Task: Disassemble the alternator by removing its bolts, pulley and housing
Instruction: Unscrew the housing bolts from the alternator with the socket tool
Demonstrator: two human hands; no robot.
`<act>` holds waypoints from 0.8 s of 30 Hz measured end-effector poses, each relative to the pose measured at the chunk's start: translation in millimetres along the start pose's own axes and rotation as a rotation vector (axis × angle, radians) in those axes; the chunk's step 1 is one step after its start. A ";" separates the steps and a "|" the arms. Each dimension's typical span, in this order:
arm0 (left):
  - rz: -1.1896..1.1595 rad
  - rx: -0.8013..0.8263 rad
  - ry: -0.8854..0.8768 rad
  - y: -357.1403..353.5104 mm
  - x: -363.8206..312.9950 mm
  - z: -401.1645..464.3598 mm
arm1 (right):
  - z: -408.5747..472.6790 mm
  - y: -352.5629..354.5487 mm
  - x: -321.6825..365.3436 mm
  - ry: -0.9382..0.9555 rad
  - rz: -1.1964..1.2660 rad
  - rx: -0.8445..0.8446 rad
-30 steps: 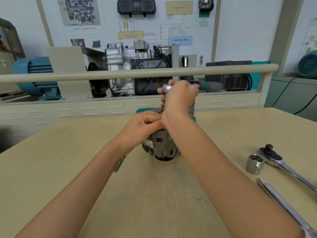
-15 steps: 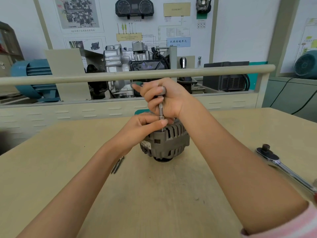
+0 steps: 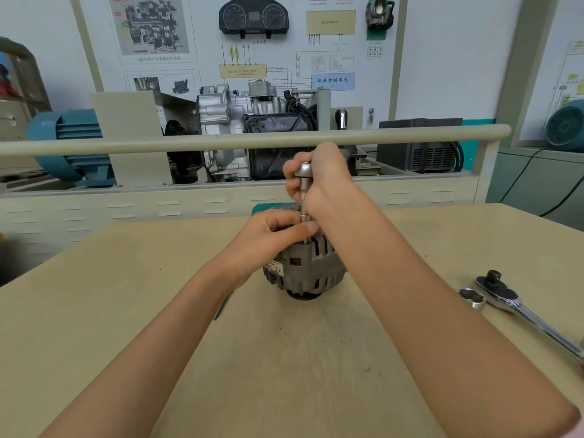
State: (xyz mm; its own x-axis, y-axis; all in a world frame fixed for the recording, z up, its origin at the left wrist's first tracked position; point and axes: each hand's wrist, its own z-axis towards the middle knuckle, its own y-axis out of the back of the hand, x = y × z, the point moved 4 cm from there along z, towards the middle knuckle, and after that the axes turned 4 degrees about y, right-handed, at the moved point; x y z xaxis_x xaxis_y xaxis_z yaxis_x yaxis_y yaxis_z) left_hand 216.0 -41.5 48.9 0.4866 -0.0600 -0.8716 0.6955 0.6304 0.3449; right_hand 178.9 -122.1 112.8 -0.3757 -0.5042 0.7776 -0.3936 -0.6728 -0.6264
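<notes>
A grey slotted alternator [image 3: 311,267] stands upright on the beige workbench [image 3: 284,358], pulley end down. My right hand [image 3: 322,178] is closed around a small ratchet with a thin extension [image 3: 304,197] that stands vertically on the alternator's top edge. My left hand [image 3: 271,235] rests on top of the housing, its fingers pinched around the lower end of the extension. The bolt under the tool is hidden by my fingers.
A large ratchet wrench [image 3: 524,308] and a loose socket [image 3: 472,298] lie at the right of the bench. A thin rod [image 3: 222,306] lies under my left forearm. A rail [image 3: 252,140] and engine training models [image 3: 252,128] stand behind the bench.
My right hand has turned the ratchet head round on the extension, from handle pointing right to hand over the top. My left hand stays on the alternator. The camera view shifted slightly.
</notes>
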 end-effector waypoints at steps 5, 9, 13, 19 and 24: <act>-0.018 0.032 0.007 -1.0 -3.0 -0.8 | 7.9 -9.3 -6.1 -0.437 -0.083 0.451; -0.018 0.025 0.010 0.5 -3.4 -1.7 | -0.1 -16.7 -9.8 -0.518 -0.178 0.633; -0.019 -0.020 -0.011 0.7 -3.8 -3.3 | -2.1 -18.2 -9.8 -0.198 -0.257 0.372; 0.042 -0.065 -0.001 1.1 0.9 -2.4 | -5.3 1.5 -5.4 0.379 0.068 -0.185; -0.030 -0.035 0.018 -2.9 -1.4 -0.7 | 1.9 -2.9 -4.3 -0.029 -0.074 0.108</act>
State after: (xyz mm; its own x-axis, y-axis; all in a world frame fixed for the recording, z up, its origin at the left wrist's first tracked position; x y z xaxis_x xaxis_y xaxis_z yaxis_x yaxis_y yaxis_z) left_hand 212.9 -42.7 48.9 0.4562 -0.0653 -0.8875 0.6907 0.6549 0.3068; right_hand 183.3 -119.0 111.3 -0.3244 -0.4655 0.8235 -0.3262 -0.7621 -0.5593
